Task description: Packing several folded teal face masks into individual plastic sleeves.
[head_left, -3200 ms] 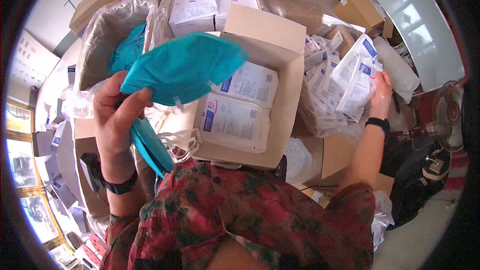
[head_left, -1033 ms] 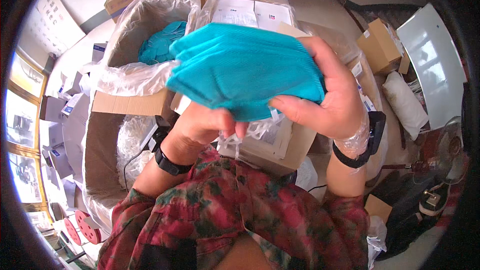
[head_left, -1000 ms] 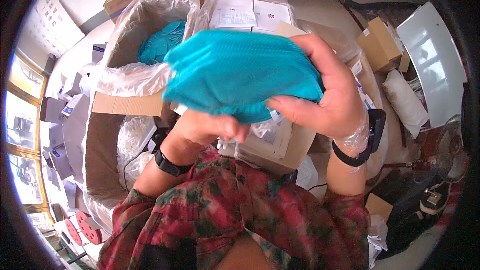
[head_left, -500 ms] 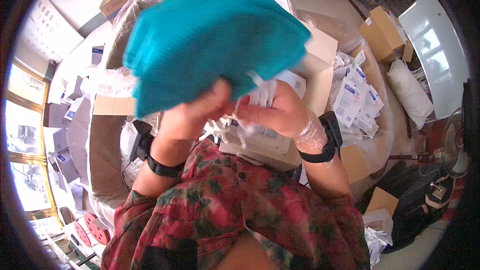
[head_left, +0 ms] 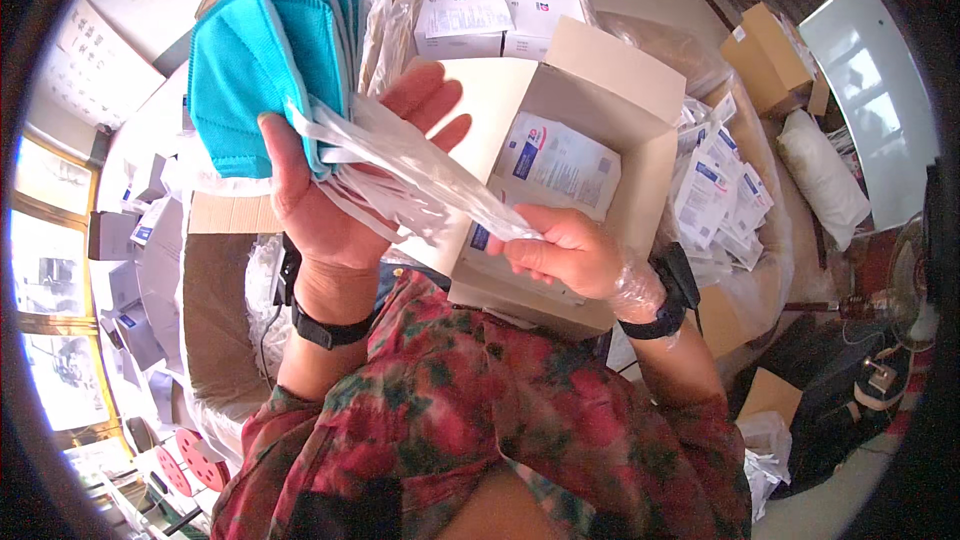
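Observation:
A stack of teal fold-flat face masks [head_left: 270, 70] is held up at upper left, its layers fanned apart. My left hand [head_left: 330, 195] bears the stack at its lower corner, the thumb against the front mask and the other fingers stretched out behind the straps. White elastic straps [head_left: 420, 165] run from the masks across to the right, gathered into a taut bundle. My right hand [head_left: 570, 250] is closed on the far end of that bundle. Below the straps stands an open carton [head_left: 640, 155] with white printed packets [head_left: 560, 165] inside.
Two white boxes [head_left: 460, 15] sit beyond the carton. A plastic-lined bin [head_left: 760, 290] at right holds several white packets [head_left: 715, 195]. A large cardboard container [head_left: 215, 290] stands at left. Farther right are a brown carton [head_left: 765, 60] and a stuffed white sack [head_left: 820, 180].
The masks have swung to the left and turned, so their folded fronts show. My right hand has drawn the straps out to the right, away from my left hand.

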Motion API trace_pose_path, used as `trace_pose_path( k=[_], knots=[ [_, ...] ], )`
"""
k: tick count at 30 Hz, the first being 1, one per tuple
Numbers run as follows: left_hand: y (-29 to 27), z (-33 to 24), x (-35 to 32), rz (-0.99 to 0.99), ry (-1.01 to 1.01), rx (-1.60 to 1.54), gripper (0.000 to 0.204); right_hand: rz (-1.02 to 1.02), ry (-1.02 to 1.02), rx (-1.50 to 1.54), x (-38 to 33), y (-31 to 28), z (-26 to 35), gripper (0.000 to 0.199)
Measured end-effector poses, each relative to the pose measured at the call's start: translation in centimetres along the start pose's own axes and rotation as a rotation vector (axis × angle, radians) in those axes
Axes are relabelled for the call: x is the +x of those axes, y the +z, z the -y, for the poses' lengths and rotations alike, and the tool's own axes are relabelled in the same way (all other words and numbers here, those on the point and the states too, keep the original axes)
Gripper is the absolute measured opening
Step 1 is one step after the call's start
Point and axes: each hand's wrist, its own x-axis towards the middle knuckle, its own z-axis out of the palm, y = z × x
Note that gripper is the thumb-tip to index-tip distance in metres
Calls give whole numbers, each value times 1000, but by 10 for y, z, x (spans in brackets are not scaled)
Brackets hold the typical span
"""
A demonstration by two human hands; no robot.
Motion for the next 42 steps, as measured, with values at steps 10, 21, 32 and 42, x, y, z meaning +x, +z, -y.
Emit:
trace_pose_path(
  k=[10, 21, 32, 42],
  knots=[
    [-7, -20, -57, -543, -25, 372, 26, 21, -96, -518, -3, -17, 24, 22],
    [35, -40, -36, 876, -204, 1852, 34, 59, -286, -780, -2, 4, 36, 29],
    [32, -23, -37, 886, -276, 1800, 41, -91, -467, -1080, -4, 18, 36, 16],
    [31, -23, -38, 896, -227, 1804, 30, -29, -400, -1037, -6, 13, 34, 25]
  ],
)
